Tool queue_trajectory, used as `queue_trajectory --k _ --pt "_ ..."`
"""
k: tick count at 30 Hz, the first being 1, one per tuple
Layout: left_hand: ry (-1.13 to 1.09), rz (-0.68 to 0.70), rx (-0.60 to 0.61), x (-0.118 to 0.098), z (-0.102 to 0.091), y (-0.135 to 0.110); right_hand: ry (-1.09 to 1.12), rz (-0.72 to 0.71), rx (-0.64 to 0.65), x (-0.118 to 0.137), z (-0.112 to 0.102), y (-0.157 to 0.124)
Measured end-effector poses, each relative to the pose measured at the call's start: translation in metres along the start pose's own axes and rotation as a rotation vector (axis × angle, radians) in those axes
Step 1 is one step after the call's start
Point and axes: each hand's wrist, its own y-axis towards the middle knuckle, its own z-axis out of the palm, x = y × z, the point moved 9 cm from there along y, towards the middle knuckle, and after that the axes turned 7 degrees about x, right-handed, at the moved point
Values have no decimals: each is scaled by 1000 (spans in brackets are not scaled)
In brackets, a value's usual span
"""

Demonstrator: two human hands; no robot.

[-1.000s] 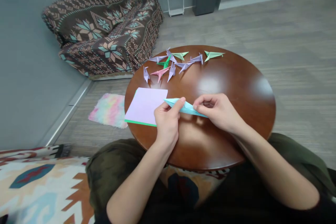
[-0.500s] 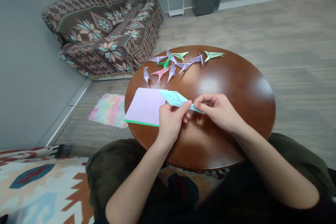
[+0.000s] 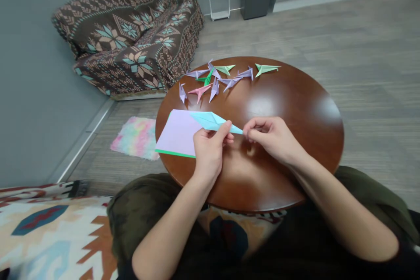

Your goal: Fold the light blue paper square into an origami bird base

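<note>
A light blue folded origami paper [image 3: 210, 120], long and pointed at both ends, is held just above the round brown table [image 3: 295, 131]. My left hand [image 3: 211, 148] is closed on its middle, thumb on top and fingers beneath. The fingertips of my right hand [image 3: 271, 135] are pinched at its narrow right tip, which they partly hide. Under the paper's left end lies a stack of square sheets [image 3: 177, 133], lilac on top with a green edge showing below.
At the table's far side lie several folded paper cranes: lilac ones [image 3: 214, 89], a pink one [image 3: 199, 92], a dark green one [image 3: 206, 78] and a pale green one [image 3: 266, 69]. A patterned sofa [image 3: 131, 43] and a fluffy pastel mat [image 3: 136, 137] are to the left.
My left hand and the blue paper have shifted a little to the left. My right hand stays in place, so more of the paper's right point now shows between the hands.
</note>
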Motion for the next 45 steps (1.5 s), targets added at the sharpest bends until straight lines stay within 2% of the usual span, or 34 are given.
queue_trajectory --k 3,6,10,14,17,21,24,26,28,33,36,41,45 --pt "-8 -99 76 9 8 -2 12 0 -8 0 1 0" --pt "53 -95 139 13 14 -4 11 -5 -4 0 2 -1" --pt "69 -14 88 6 8 -2 -15 6 -14 0 1 -1" --pt "9 -16 29 -3 -2 4 -4 28 -43 -3 -4 -1" --pt "54 -119 142 0 4 5 9 -3 -59 -1 -7 0" --pt "175 -253 373 10 19 -4 67 -54 -28 4 -6 1" --pt "314 -325 583 14 31 -14 80 -33 29 3 -1 2" --pt "389 -344 661 14 35 -18 88 -13 38 1 -1 2" --pt "404 -325 664 11 36 -18 112 -10 32 1 0 1" --pt "254 -214 508 8 35 -11 190 -20 33 3 3 1" --pt "267 -208 467 9 32 -11 145 -38 14 5 2 0" --pt "436 -236 518 4 27 -12 25 -86 -46 6 -7 0" --pt "468 -279 583 4 26 -14 9 -111 -92 4 -16 1"
